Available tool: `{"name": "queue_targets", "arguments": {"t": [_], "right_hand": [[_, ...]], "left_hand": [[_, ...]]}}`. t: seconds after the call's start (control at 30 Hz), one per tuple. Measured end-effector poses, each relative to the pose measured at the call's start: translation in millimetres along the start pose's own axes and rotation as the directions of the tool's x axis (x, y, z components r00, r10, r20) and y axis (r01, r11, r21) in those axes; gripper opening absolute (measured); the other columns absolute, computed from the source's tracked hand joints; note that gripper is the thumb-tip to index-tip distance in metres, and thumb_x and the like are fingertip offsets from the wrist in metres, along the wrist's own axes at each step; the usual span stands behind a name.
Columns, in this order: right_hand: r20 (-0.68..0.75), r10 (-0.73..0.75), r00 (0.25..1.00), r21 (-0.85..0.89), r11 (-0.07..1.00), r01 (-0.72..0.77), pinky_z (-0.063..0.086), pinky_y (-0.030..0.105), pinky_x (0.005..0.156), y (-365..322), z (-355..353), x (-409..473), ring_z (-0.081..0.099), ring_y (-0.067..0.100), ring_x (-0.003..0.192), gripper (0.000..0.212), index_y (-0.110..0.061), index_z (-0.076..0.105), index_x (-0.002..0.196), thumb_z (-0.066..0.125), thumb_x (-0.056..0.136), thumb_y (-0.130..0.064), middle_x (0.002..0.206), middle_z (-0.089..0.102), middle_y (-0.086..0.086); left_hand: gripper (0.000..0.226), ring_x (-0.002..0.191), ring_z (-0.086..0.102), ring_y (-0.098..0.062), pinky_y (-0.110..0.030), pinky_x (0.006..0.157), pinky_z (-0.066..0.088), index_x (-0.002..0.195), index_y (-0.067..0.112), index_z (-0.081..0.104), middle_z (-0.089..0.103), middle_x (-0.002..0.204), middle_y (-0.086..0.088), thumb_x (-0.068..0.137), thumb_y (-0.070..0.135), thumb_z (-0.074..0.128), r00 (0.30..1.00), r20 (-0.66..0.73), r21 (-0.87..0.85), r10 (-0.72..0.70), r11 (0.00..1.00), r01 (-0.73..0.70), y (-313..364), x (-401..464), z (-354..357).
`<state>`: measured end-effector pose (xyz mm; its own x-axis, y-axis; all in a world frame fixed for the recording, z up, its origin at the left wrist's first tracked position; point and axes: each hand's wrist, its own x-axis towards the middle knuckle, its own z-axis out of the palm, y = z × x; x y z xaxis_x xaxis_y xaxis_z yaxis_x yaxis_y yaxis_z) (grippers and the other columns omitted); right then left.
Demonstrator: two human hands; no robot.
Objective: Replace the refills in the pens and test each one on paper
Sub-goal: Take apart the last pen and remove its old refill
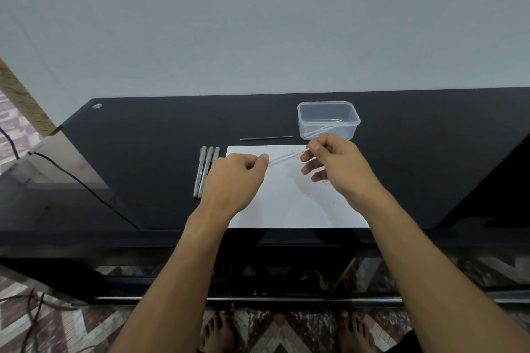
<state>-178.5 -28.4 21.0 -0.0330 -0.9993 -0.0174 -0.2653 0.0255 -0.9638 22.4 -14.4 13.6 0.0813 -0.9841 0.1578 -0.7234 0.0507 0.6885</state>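
Pens (206,169) left of paper (289,200); container (328,119) behind paper.

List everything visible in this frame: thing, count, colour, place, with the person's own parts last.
Table: one, black, against the wall.
Paper: one white sheet, near table edge, faint marks at the far right.
Pens: three, grey, side by side left of the paper.
Refill: one, dark, beyond the paper.
Box: one, clear plastic, far right of the paper, clear tubes inside.
Tube: one, clear, held above the paper.
Left hand: pinches the tube's left end.
Right hand: pinches its right end.
Feet: two, bare, on patterned floor.
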Motion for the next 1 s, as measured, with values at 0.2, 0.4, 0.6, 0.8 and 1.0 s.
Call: {"name": "queue_targets", "arguments": {"t": [0.2,0.4,0.6,0.8,1.0], "right_hand": [[-0.225,0.043,0.973,0.074,0.997,-0.027,0.057,0.035,0.069,3.1,-10.0,7.5,0.069,0.016,0.071,0.022,-0.012,0.061,0.107,0.041,0.113,-0.019,0.097,0.07,0.004],[-0.336,0.067,0.939,0.049,0.997,-0.054,0.059,0.036,0.074,5.2,-18.0,9.2,0.068,0.016,0.074,0.02,-0.016,0.066,0.106,0.048,0.111,-0.024,0.096,0.071,0.004],[-0.123,-0.001,0.992,-0.019,1.0,-0.001,0.057,0.031,0.069,-2.1,4.6,-1.1,0.07,0.016,0.074,0.024,-0.012,0.074,0.096,0.062,0.105,-0.03,0.088,0.076,0.003],[-0.004,-0.006,1.0,0.055,0.998,0.006,0.061,0.034,0.075,-2.6,13.9,-1.3,0.071,0.017,0.072,0.02,-0.011,0.078,0.093,0.066,0.104,-0.022,0.084,0.077,0.005],[-0.119,-0.016,0.993,0.166,0.985,0.036,0.06,0.029,0.074,1.7,5.9,6.2,0.068,0.016,0.074,0.019,-0.013,0.079,0.096,0.064,0.102,-0.004,0.081,0.075,0.004]], "left_hand": [[0.054,0.066,0.045,-0.009,-0.011,0.065,0.031,0.078,0.0,0.06,0.044,0.054,-0.001,0.099,0.047,0.043,0.998,-0.039,-0.004,-0.053,0.999,0.053,-7.4,3.0,-6.2],[0.028,0.053,0.046,-0.008,-0.028,0.061,0.043,0.082,0.026,0.065,0.051,0.059,0.007,0.095,0.049,0.057,0.988,-0.156,-0.143,-0.012,0.99,-0.011,-8.7,5.9,-9.8],[0.013,0.062,0.051,-0.002,-0.006,0.066,0.037,0.101,0.035,0.073,0.053,0.065,0.017,0.09,0.042,0.071,0.979,-0.122,0.029,0.161,0.987,-0.158,12.1,-1.3,1.1],[0.009,0.057,0.049,-0.008,-0.024,0.058,0.04,0.083,0.028,0.077,0.051,0.059,0.011,0.088,0.035,0.075,0.993,-0.097,0.008,0.069,0.998,-0.068,9.0,1.1,0.8],[0.018,0.056,0.054,-0.012,-0.032,0.067,0.055,0.07,0.023,0.071,0.057,0.058,0.009,0.086,0.032,0.074,0.996,-0.065,-0.022,-0.061,0.998,0.06,2.9,3.3,-4.6]]}}
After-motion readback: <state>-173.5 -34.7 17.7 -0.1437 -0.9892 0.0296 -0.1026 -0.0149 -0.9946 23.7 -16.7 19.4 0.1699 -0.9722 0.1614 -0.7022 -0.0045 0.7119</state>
